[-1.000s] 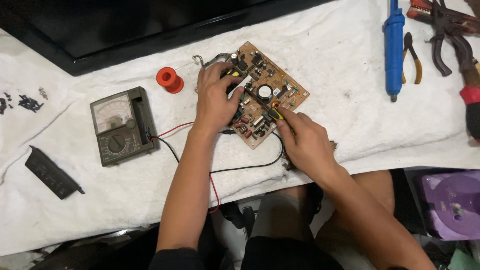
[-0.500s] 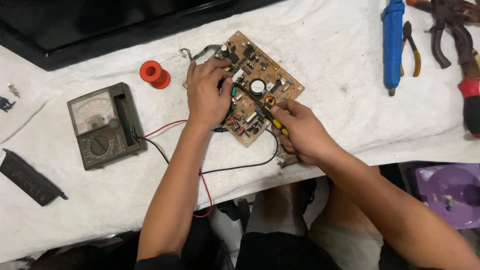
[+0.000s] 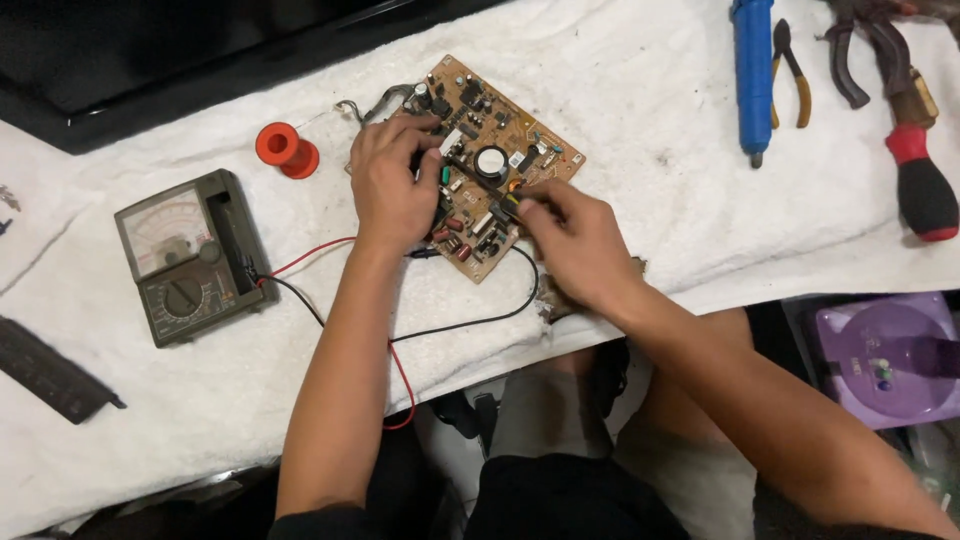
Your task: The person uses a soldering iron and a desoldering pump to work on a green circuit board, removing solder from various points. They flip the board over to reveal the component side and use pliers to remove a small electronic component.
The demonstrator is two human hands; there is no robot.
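Both hands worked on the brown circuit board [image 3: 490, 165] lying on the white cloth [image 3: 650, 120], left hand [image 3: 392, 185] and right hand [image 3: 580, 240] each pinching a probe, which wanted steady tips on separate contacts.

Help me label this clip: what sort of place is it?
Probably an electronics repair bench: a bare circuit board under both hands, an analog multimeter with leads, and pliers on a white cloth.

1 brown circuit board [image 3: 500, 130]. 1 analog multimeter [image 3: 190, 255] w/ 2 leads: 1 red [image 3: 400, 385], 1 black [image 3: 455, 325]. 1 orange wire spool [image 3: 285, 149]. 1 blue desoldering pump [image 3: 752, 70]. 2 pliers: yellow-handled [image 3: 790, 65], dark [image 3: 860, 50]. 1 red/black screwdriver [image 3: 918, 165]. 2 hands: left [image 3: 392, 190], right [image 3: 578, 245].
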